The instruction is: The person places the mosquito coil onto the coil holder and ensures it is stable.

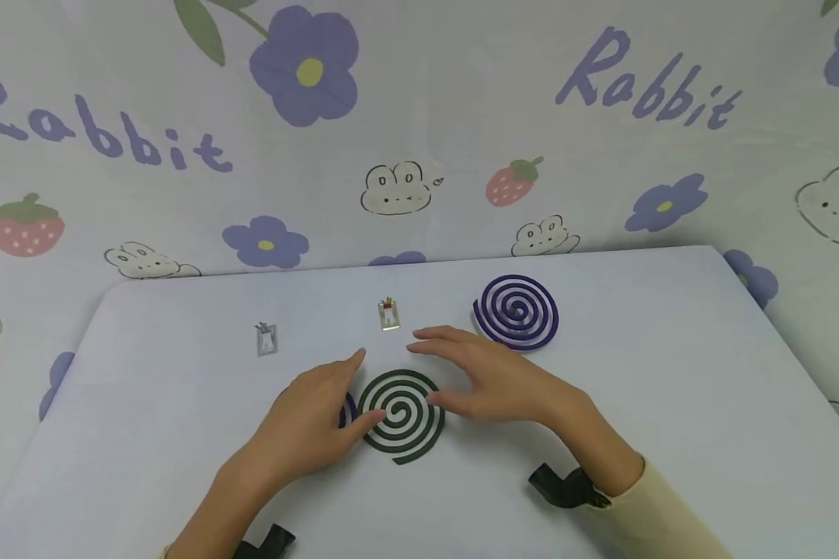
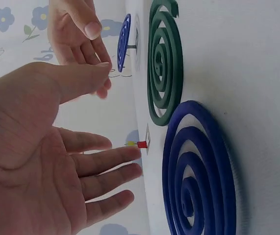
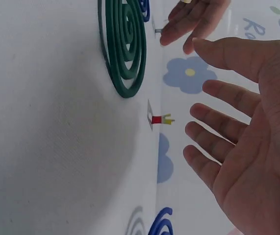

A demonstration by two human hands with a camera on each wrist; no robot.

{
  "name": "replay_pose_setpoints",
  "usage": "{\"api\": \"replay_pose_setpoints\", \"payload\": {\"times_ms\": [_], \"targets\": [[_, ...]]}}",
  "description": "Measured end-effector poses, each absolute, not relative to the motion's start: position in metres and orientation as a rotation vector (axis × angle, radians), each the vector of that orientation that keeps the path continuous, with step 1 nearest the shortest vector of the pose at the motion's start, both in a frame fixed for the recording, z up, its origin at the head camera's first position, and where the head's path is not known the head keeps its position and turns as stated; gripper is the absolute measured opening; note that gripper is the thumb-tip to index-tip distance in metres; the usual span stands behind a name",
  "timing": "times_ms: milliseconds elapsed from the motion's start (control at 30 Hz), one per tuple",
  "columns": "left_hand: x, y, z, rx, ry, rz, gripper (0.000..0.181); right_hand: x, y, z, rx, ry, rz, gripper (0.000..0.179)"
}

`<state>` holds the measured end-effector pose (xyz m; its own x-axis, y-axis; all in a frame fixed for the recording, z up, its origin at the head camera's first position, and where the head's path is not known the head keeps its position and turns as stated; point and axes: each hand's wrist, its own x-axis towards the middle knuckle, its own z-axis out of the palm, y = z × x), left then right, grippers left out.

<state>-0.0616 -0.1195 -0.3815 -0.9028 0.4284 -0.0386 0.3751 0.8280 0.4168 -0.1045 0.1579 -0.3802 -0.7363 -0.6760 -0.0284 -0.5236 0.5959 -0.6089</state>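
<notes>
A green mosquito coil (image 1: 398,411) lies between my two hands near the middle of the table. My left hand (image 1: 315,411) hovers with fingers extended and nothing in its grasp, its thumb overlapping the green coil's left edge in the head view. It mostly hides a blue mosquito coil (image 1: 348,409), which shows fully broad in the left wrist view (image 2: 198,171). Over the green coil's right side, my right hand (image 1: 492,380) is spread and holds nothing. Behind it, another blue mosquito coil (image 1: 517,312) sits raised on a metal stand (image 2: 132,46).
Toward the back of the white table (image 1: 671,373) stand a small silver metal stand (image 1: 266,339) and a gold-coloured one (image 1: 388,314) with a red part. A patterned cloth (image 1: 461,101) rises behind the table's far edge.
</notes>
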Motion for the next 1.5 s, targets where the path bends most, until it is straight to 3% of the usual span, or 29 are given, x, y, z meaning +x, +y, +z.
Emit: {"api": "replay_pose_setpoints", "payload": {"times_ms": [667,933,1167,1500], "targets": [[-0.051,-0.109,-0.399,0.577,2.859,0.428,0.103,-0.099,0.149,-0.401,-1.087,2.487,-0.726,0.084],[-0.045,-0.098,-0.404,0.6,2.899,0.336,0.105,-0.1,0.149,-0.406,-1.049,2.5,-0.661,0.107],[-0.042,-0.097,-0.406,0.616,2.919,0.309,0.118,-0.102,0.147,-0.408,-1.019,2.516,-0.64,0.102],[-0.042,-0.098,-0.41,0.654,2.924,0.285,0.115,-0.102,0.15,-0.408,-0.998,2.555,-0.589,0.101]]}}
